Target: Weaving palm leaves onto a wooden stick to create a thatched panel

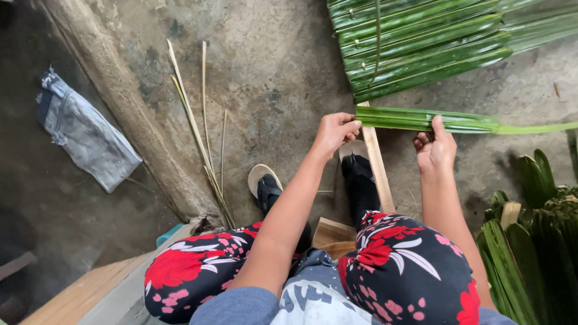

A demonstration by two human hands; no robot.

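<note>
I am seated on a low wooden seat with my legs out in front, holding a folded green palm leaf (421,119) across the top of a thin wooden slat (376,162) that runs from between my feet away from me. My left hand (335,132) pinches the leaf's left end where it crosses the slat, fingers closed on it. My right hand (435,150) grips the leaf further right, thumb pressed on top. The leaf's long tip trails off to the right edge of view. By my judgement I am at the step of folding and seating one leaf over the slat, beside the finished row of stitched leaves (421,45) lying far right on the concrete floor (271,72). The next move likely calls for keeping the fold tight while something pins it. More loose leaves (530,241) wait near right. Thin midrib sticks (201,138) lie to the left, near a wooden post (129,114) and a grey cloth (84,135). The slat's far end is hidden under the leaf, and I cannot make out any fastening.
</note>
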